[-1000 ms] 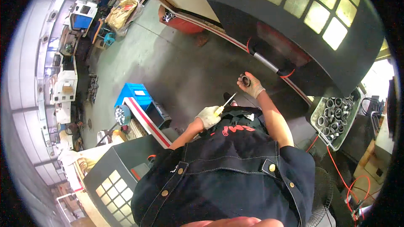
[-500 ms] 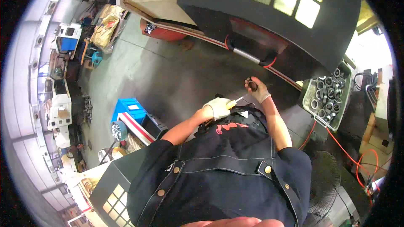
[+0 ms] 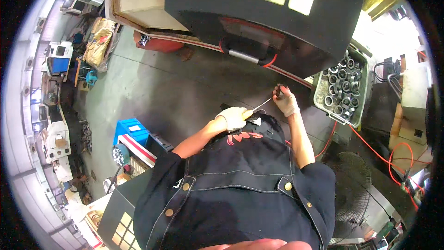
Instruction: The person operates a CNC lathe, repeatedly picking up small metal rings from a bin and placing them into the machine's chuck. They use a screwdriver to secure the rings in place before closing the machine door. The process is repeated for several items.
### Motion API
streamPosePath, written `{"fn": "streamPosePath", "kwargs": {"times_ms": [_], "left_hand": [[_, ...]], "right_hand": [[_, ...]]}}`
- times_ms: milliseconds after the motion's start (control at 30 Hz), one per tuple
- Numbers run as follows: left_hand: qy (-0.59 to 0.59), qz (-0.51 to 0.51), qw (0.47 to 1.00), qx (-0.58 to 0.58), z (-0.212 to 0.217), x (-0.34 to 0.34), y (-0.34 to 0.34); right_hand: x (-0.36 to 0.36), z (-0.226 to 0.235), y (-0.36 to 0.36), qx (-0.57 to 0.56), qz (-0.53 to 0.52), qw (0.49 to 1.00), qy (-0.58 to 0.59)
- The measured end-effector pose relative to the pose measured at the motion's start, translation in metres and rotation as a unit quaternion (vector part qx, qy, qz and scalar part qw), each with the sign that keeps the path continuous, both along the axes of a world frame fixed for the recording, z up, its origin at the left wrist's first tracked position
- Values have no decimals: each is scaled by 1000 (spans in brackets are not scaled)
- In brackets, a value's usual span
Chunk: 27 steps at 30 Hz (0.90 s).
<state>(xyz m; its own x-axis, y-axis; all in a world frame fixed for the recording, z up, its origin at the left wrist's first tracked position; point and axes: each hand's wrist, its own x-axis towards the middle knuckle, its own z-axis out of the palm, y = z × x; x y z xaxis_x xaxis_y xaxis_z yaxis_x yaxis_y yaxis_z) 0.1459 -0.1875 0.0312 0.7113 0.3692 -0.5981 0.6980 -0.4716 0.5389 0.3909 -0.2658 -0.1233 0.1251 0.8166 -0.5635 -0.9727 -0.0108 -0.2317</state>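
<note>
tray point(image 3: 320, 93): metal rings point(image 3: 341, 83) | right hand point(image 3: 285, 101): near tray

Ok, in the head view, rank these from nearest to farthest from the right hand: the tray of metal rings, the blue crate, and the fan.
1. Tray of metal rings, just right of the right hand.
2. Fan, below and to the right.
3. Blue crate, far left, beyond the left hand.

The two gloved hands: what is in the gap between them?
In the head view, a thin light-coloured metal rod spans the gap, running from the left hand to the right hand, which holds a small dark part.
</note>
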Motion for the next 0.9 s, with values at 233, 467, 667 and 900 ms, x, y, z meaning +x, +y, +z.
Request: {"fn": "streamPosePath", "kwargs": {"times_ms": [233,467,667,900], "left_hand": [[50,-37,998,10,2,35,-6],[58,-106,993,15,-3,45,-12],[16,-39,999,-5,34,33,3],[-99,9,995,11,-9,-8,30]], "right_hand": [[12,2,-17,-50,-97,989,102],[22,9,-33,30,-101,984,146],[62,24,-54,66,-44,996,-34],[128,102,-13,166,-235,911,-295]]}}
